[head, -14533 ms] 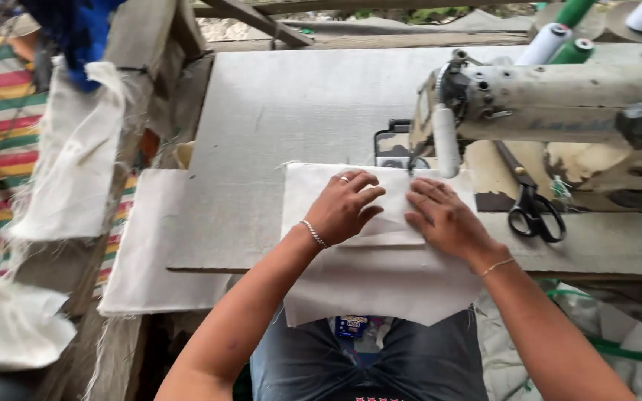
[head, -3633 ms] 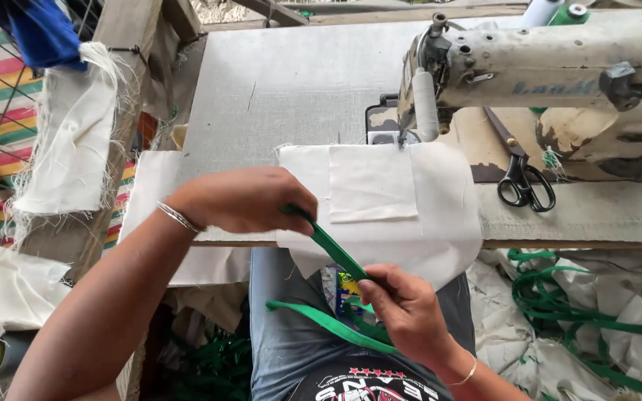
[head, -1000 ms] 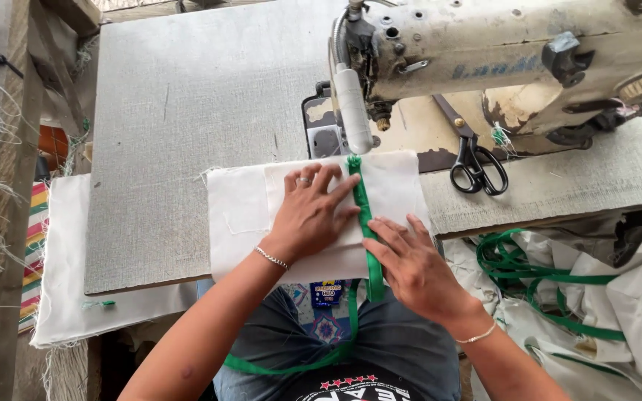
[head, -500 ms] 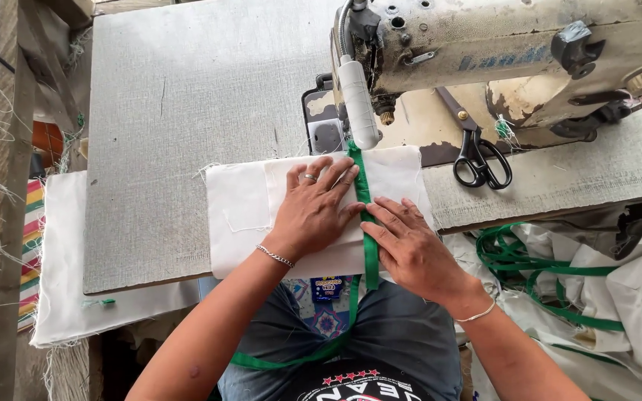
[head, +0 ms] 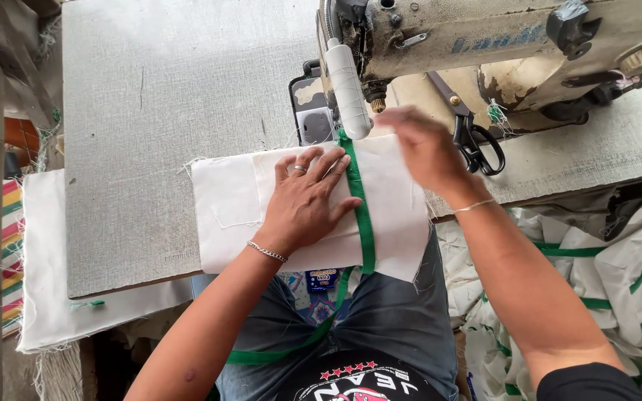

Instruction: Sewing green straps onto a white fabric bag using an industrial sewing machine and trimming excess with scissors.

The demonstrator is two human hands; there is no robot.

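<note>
Risking a slip of the green strap [head: 360, 215]: lying loose along the white cloth [head: 313, 212], pinned only by the fingertips of the left hand [head: 307, 204], and trailing off the bench [head: 180, 134] edge down over the lap, so likely dragging sideways under its own hanging weight. Pressing flat and open, palm down, that left hand. Lifting toward the head of the sewing machine [head: 477, 44], the right hand [head: 425, 148], blurred, fingers seemingly loose and holding nothing, though hard to tell for sure; possibly brushing the needle area or the scissors [head: 477, 137] lying just beside it. Also risking a crooked seam, with the strap's top end sitting right under the machine's white cylinder and the cloth's frayed edges catching.

Looking thin and off-white, the cloth, doubled with a smaller patch on top, lying at the bench's near edge. Running straight, narrow and bright green, the strap.
</note>
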